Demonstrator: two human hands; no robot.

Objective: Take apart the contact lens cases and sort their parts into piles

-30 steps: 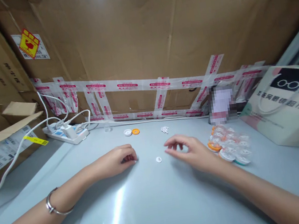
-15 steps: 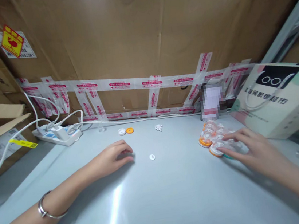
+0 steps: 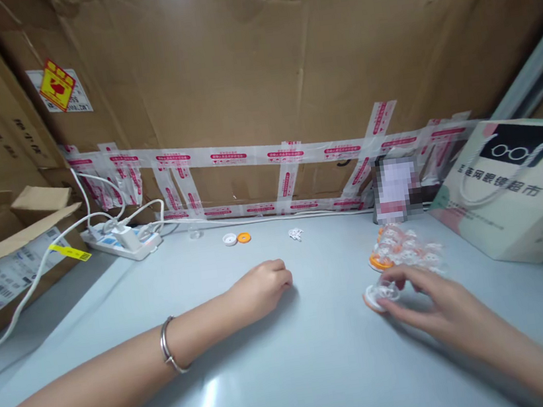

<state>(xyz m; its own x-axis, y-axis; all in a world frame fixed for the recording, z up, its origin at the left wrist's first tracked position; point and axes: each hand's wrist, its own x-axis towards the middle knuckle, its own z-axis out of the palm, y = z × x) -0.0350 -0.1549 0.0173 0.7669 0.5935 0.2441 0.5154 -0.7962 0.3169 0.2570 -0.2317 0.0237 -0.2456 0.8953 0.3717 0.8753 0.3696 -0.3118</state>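
Observation:
My right hand (image 3: 421, 297) pinches a small clear-domed piece (image 3: 378, 297) with a white and orange round base, tilted, with white bits under the dome. Just behind it is a cluster of similar clear-domed pieces (image 3: 402, 249) on orange and white bases. My left hand (image 3: 265, 288) rests low over the table's middle with its fingers curled closed. Whatever the fingers hold, if anything, is hidden. Further back lie a white ring (image 3: 229, 240) and an orange ring (image 3: 244, 238) side by side, a little heap of white parts (image 3: 296, 234) and a clear cup-like piece (image 3: 196, 232).
A taped cardboard box (image 3: 214, 71) walls off the back of the grey table (image 3: 294, 374). At left are a power strip (image 3: 131, 245) with white cables and an open carton (image 3: 19, 263). A phone-like blurred object (image 3: 394, 190) and a paper bag (image 3: 501, 200) stand at right.
My right hand has drawn one domed piece from the cluster toward the left and front. My left hand has moved right and closed where a small white disc lay; the disc is out of sight.

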